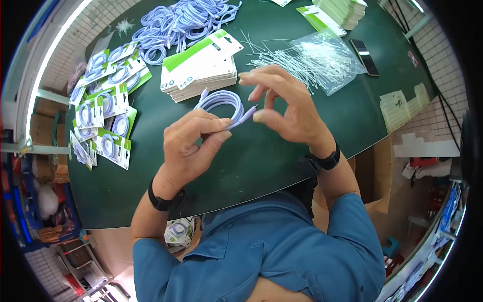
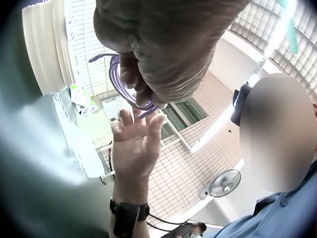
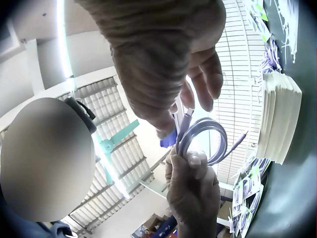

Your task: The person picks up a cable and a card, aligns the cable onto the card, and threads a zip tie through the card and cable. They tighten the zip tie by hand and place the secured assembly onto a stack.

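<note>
**Cable coil (image 1: 236, 104) held above the table (image 1: 241, 171)**

The left hand (image 1: 190, 142) pinches the cable coil at one side, presumably to stop the loops springing apart. The right hand (image 1: 292, 108), fingers parted, holds nothing beside the connector (image 1: 247, 115). Beyond, the card stack (image 1: 201, 69) and white ties (image 1: 282, 64) probably lie close for easy reach; farthest, lilac cables (image 1: 183, 22) form a heap.

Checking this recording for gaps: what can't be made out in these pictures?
- Head view: part of the coiled cable, hidden behind the left hand.
- Head view: fine print on the near card stack, too small.
- Head view: far end of the rear card stack, cut off by the top edge.
- Right wrist view: carded cables, too blurred to count.
</note>
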Demonstrator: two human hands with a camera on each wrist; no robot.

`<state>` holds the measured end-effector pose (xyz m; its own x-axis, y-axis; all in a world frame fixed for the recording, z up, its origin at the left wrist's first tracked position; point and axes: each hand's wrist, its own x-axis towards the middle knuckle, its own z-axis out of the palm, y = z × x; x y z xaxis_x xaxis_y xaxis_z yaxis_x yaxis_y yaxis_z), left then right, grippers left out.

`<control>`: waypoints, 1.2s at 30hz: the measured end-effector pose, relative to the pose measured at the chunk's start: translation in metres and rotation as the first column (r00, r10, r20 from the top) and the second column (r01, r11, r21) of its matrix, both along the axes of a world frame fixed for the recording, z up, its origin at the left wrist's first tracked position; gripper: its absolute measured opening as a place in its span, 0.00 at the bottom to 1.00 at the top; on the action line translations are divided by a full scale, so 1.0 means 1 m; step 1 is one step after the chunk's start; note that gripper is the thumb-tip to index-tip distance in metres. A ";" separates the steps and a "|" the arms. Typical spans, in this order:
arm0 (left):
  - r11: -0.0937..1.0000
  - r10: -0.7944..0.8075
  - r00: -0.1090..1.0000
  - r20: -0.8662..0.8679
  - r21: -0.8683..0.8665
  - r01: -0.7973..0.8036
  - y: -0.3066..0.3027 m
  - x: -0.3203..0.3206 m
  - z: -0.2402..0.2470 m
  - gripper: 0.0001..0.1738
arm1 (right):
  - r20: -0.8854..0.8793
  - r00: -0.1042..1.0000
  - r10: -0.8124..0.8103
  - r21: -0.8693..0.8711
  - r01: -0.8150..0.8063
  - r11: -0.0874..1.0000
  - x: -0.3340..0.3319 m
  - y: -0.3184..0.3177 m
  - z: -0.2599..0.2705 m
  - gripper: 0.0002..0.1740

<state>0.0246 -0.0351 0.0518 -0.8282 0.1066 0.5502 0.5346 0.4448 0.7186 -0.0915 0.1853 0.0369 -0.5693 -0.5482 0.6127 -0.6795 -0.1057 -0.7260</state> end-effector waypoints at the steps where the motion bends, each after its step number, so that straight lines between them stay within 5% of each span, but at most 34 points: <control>1: 1.000 0.011 1.000 0.002 0.011 -0.011 -0.003 0.001 -0.002 0.09 | -0.108 0.994 0.013 0.023 -0.011 1.000 0.003 0.000 0.006 0.29; 3: 0.994 -0.047 0.996 0.072 0.098 0.040 -0.009 0.000 -0.007 0.08 | -0.313 0.949 0.042 0.067 -0.022 0.998 0.008 -0.001 0.013 0.27; 8: 0.994 -0.097 0.987 0.132 0.054 0.090 -0.006 0.001 -0.011 0.08 | -0.284 0.943 0.173 0.370 -0.058 0.927 0.020 -0.014 -0.003 0.21; 11: 0.992 -0.123 0.985 0.124 -0.014 0.126 -0.009 0.000 -0.016 0.09 | -0.106 0.948 0.301 0.568 -0.191 0.801 0.015 -0.015 -0.001 0.17; 16: 0.978 -0.180 0.983 0.040 -0.096 0.184 -0.020 -0.004 -0.031 0.11 | 0.158 0.914 0.373 0.417 -0.404 0.814 0.008 -0.011 0.001 0.14; 19: 0.969 -0.199 0.980 0.007 -0.150 0.198 -0.023 0.000 -0.034 0.14 | 0.574 0.759 0.306 0.309 -0.547 0.778 0.005 -0.008 0.011 0.11; 26: 0.959 -0.240 0.966 -0.092 -0.178 0.221 -0.025 -0.009 -0.028 0.17 | 0.411 0.811 0.416 0.118 -0.500 0.858 -0.001 -0.007 -0.003 0.11; 32: 0.935 -0.325 0.946 -0.025 -0.161 0.317 -0.023 -0.019 -0.026 0.15 | 0.365 0.846 0.388 0.171 -0.471 0.865 -0.008 0.004 0.004 0.09; 36: 0.972 -0.220 0.976 -0.005 -0.092 0.218 -0.027 -0.038 -0.002 0.21 | 0.378 0.853 0.359 0.146 -0.438 0.887 -0.019 0.020 0.007 0.07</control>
